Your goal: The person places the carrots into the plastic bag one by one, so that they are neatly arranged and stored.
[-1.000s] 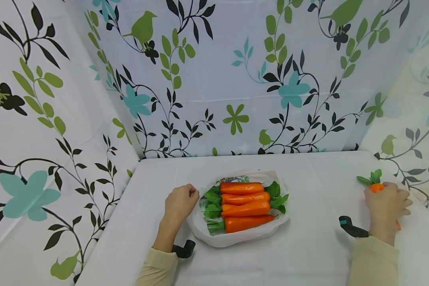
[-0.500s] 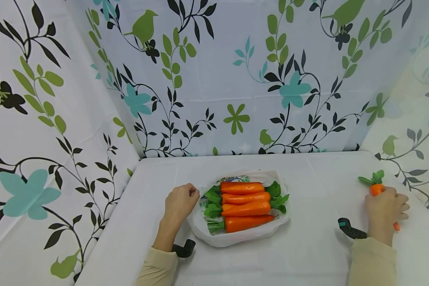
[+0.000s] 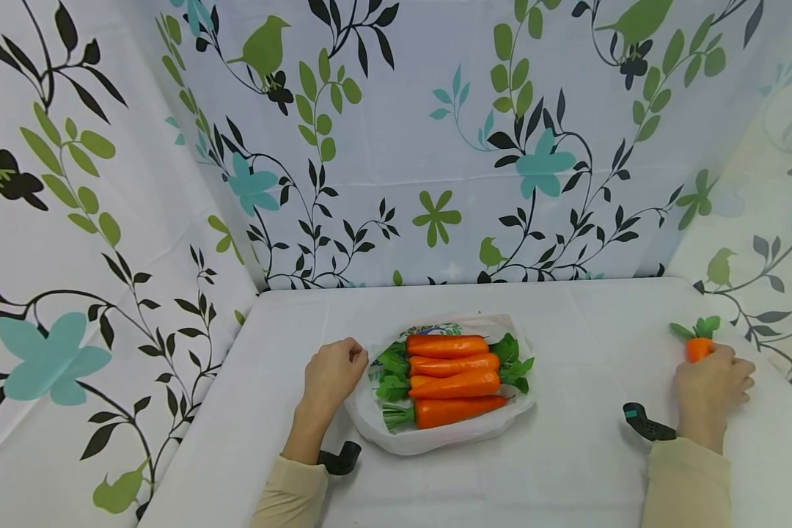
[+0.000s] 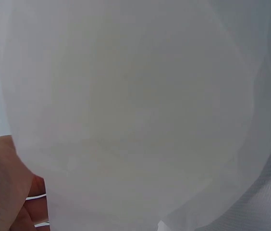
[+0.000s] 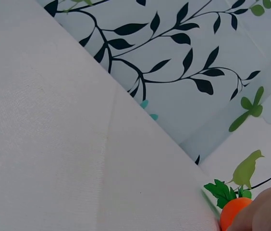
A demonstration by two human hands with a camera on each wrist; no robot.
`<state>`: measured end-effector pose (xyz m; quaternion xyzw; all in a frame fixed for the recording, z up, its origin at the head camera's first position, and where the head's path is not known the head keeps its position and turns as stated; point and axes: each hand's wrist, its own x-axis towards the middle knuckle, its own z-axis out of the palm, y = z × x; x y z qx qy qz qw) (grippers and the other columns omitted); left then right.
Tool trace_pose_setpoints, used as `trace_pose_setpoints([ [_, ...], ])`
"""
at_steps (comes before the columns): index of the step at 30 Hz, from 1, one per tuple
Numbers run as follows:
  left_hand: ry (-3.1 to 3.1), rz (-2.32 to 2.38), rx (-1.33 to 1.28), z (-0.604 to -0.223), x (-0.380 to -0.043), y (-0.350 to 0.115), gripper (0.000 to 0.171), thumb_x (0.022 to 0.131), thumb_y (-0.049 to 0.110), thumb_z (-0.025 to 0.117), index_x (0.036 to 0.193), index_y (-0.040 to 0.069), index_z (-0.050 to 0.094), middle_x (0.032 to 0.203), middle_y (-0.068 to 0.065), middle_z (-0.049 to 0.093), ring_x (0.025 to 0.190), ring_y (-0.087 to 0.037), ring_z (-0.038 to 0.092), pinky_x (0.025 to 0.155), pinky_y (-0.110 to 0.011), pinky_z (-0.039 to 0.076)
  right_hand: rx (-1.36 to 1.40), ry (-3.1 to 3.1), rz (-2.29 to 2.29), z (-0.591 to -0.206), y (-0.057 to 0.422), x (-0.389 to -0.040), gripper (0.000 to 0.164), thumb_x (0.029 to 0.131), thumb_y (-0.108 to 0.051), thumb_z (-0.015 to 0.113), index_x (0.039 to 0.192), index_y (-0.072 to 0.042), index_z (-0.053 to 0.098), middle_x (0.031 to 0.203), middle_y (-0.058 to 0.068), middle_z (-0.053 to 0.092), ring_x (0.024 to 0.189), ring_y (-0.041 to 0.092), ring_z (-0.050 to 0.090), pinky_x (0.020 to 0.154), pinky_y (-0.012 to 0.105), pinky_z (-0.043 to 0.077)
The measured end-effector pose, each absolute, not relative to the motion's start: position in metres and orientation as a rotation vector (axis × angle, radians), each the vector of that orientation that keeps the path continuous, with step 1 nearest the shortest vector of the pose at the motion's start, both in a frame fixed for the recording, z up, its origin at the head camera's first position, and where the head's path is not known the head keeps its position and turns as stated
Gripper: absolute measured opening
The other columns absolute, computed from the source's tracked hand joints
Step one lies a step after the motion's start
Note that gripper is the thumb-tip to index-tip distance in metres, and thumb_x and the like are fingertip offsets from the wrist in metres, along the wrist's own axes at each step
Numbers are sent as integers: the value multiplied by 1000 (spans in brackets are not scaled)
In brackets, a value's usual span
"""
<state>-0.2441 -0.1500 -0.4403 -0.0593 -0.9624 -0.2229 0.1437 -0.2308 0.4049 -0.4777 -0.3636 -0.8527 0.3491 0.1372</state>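
Note:
At the right end of the table my right hand (image 3: 711, 389) grips an orange carrot (image 3: 698, 350) with green leaves, its crown pointing away from me. The hand hides the carrot's lower part. Low in the right wrist view, the leafy carrot top (image 5: 234, 211) shows beside the fingers. My left hand (image 3: 333, 372), fingers curled, pinches the left edge of a white plastic bag (image 3: 429, 444). Inside the bag's opening lie several carrots (image 3: 455, 385), stacked in a row with leafy ends to both sides. White plastic (image 4: 135, 96) fills most of the left wrist view.
A white-covered table (image 3: 594, 455) spreads beneath everything. Behind it and at both sides hang curtains (image 3: 369, 147) printed with leaves, birds and flowers. A black wrist camera (image 3: 648, 423) sits on the right wrist, another wrist camera (image 3: 342, 460) on the left.
The carrot in my right hand has turned slightly and its top has shifted a little right. Its tip, visible before below the hand, is now hidden. The left hand stays put.

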Motion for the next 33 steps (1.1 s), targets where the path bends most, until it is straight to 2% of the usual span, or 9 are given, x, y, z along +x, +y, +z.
trace_pose_setpoints([
  [15, -2730, -636, -194, -443, -243, -150, 19, 92, 20, 63, 96, 7, 76, 86, -8, 75, 66, -22, 66, 57, -38, 53, -1043, -2465, 1045, -477, 403, -233, 62, 93, -7, 43, 147, 17, 24, 144, 45, 20, 127, 60, 25, 101, 68, 25],
  [22, -2777, -644, -166, -441, -243, -149, 22, 95, 24, 61, 99, 9, 76, 91, -8, 76, 70, -23, 69, 60, -39, 55, -1028, -2445, 1085, -473, 399, -234, 63, 96, -11, 44, 149, 14, 24, 145, 43, 21, 126, 59, 27, 98, 65, 28],
  [33, -2786, -648, -169, -442, -244, -149, 22, 95, 25, 61, 99, 9, 76, 90, -8, 76, 68, -20, 67, 58, -36, 53, -936, -2432, 1128, -469, 393, -241, 65, 100, -17, 50, 153, 9, 23, 150, 39, 23, 134, 55, 28, 113, 65, 28],
])
